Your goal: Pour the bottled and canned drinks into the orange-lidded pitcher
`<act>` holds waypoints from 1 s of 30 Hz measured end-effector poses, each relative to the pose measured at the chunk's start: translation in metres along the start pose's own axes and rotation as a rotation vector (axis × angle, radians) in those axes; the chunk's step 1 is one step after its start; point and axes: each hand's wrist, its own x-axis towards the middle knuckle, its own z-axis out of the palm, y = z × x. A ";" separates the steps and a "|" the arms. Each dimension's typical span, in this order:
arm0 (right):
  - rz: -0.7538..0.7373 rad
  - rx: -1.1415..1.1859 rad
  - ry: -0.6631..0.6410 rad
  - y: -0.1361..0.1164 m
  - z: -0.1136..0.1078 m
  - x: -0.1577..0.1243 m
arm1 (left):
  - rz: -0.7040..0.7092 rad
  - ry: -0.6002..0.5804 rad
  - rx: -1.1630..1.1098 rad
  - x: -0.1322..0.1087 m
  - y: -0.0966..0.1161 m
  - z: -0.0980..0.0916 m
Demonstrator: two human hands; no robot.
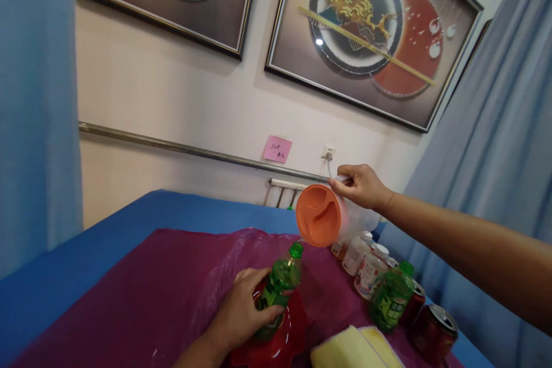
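I see the right hand (360, 185) gripping a tipped jug (334, 215) near the green bottle (282, 279) poking above the holding fingers of the left hand (242, 311), so pouring looks unfinished.

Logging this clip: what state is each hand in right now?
Left hand: closed around a green plastic bottle.
Right hand: closed, holding an orange-lidded translucent pitcher.
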 end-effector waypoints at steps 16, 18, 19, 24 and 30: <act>-0.001 -0.001 -0.010 -0.001 -0.001 -0.001 | 0.005 0.007 -0.015 0.000 0.003 -0.001; -0.003 -0.008 -0.010 -0.001 -0.001 -0.001 | -0.002 0.012 -0.017 0.000 0.003 -0.001; -0.004 -0.010 -0.011 -0.001 -0.001 -0.001 | -0.003 0.013 -0.017 0.000 0.003 -0.001; -0.007 -0.005 -0.009 -0.001 -0.002 -0.002 | -0.002 0.004 -0.013 0.000 0.004 -0.001; -0.012 -0.010 -0.005 0.001 -0.003 -0.002 | -0.009 0.001 0.001 0.000 0.006 -0.002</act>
